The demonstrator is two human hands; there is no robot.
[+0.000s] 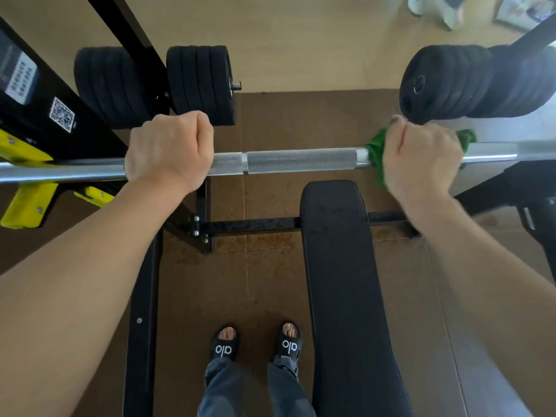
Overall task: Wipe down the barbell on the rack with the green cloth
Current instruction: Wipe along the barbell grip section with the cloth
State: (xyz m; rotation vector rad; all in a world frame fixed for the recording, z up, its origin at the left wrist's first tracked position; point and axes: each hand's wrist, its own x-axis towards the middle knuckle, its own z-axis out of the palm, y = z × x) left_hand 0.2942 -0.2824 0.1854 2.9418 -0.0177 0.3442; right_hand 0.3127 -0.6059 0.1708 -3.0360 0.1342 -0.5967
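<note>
The two bare forearms fill the near corners, reaching away to a steel bar [301, 160] that runs across the scene from left to right. The left hand [170, 149] is curled over the bar left of the middle, knuckles up, fingers wrapped round the metal. The right hand [421, 156] is clenched round the bar to the right, with the green cloth [374, 150] bunched between palm and steel; folds of the cloth stick out on both sides of the fist and a strip hangs down below the bar. Between the hands lies a rough, knurled stretch of bar with a smooth ring near the left hand.

Below the bar a black padded bench [340, 266] runs from the near edge toward the far side, right of the middle. Two feet in black slides [224, 344] stand on the brown floor mat [270, 121], just left of the bench. The black rack [33, 94] with yellow brackets [28, 206] carries the bar's left end. Stacks of black weight plates [200, 84] hang on pegs at far left, more plates [469, 82] at far right.
</note>
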